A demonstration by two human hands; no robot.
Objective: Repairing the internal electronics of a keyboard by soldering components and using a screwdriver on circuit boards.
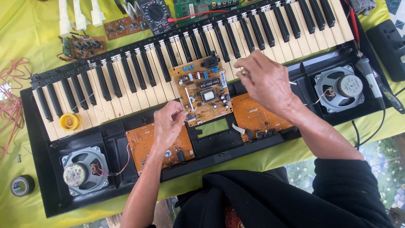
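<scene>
Left hand (pixel 168 122) pinches the circuit board (pixel 205 90) at its near corner; right hand (pixel 263 80), grip half-closed and seemingly empty, hovers beside the board's far edge over the keyboard (pixel 126 84).

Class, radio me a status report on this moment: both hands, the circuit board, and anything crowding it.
Left hand pinches circuit board at its lower corner. Right hand hovers beside its upper edge. Board lies on keyboard.

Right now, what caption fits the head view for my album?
Left hand and right hand hold a brown rectangular circuit board over an opened black keyboard.
</scene>
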